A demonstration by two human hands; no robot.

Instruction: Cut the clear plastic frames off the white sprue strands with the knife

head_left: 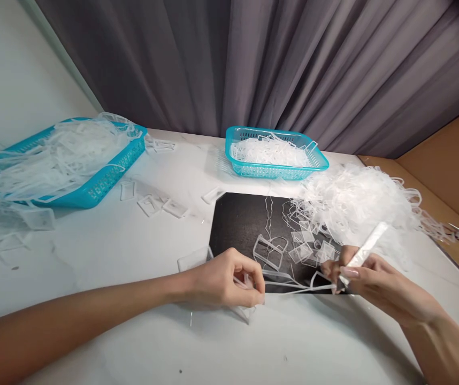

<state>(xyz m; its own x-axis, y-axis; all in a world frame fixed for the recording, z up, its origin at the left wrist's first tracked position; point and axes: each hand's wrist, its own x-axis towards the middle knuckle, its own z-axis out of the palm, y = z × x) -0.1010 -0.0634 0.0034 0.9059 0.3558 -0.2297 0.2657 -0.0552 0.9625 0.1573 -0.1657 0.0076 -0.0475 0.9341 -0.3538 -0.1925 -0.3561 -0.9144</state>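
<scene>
My left hand (225, 278) is curled in a pinch on a clear plastic piece (241, 310) at the near edge of a black mat (245, 224). My right hand (368, 280) grips a slim white knife-like tool (368, 246), its tip touching a thin clear strip (297, 290) that runs from the piece. Several small clear square pieces (305, 246) lie on the mat just beyond both hands.
A heap of white plastic trimmings (353, 200) covers the mat's right side. A small turquoise basket (273, 170) of trimmings stands behind the mat, a larger one (93, 187) at far left. Loose clear pieces (149, 203) lie between. Brown cardboard (450, 160) borders the right.
</scene>
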